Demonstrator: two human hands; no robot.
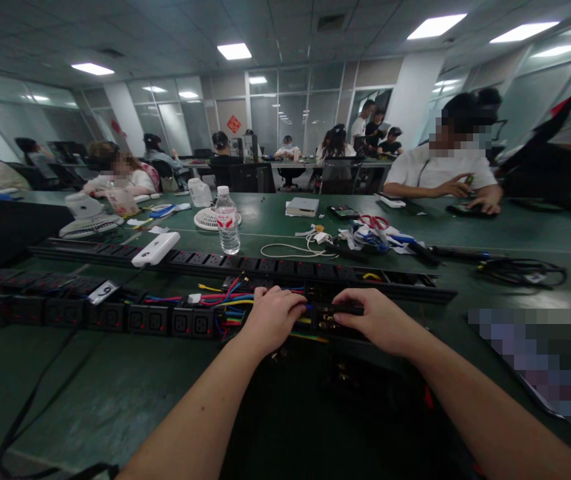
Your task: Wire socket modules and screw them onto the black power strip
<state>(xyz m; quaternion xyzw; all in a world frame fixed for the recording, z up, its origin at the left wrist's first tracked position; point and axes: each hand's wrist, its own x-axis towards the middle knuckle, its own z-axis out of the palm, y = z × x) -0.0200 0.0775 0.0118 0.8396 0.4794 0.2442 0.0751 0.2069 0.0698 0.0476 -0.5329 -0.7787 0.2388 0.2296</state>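
Note:
My left hand [271, 316] and my right hand [376, 319] are both curled around a black socket module [336, 313] with brass contacts, held between them over the green table [115, 387]. Red, blue and yellow wires [225, 299] run from it to the left into a row of black sockets [165, 321]. A long black power strip housing [285, 268] lies just behind my hands. The fingertips of both hands are pinched on the module; its underside is hidden.
A water bottle [227, 220], a white fan [209, 219], a white adapter [155, 249], white cable [295, 249] and red-handled scissors [374, 221] lie behind the strip. A person in white [440, 170] sits at the far right. Other people sit at tables further back.

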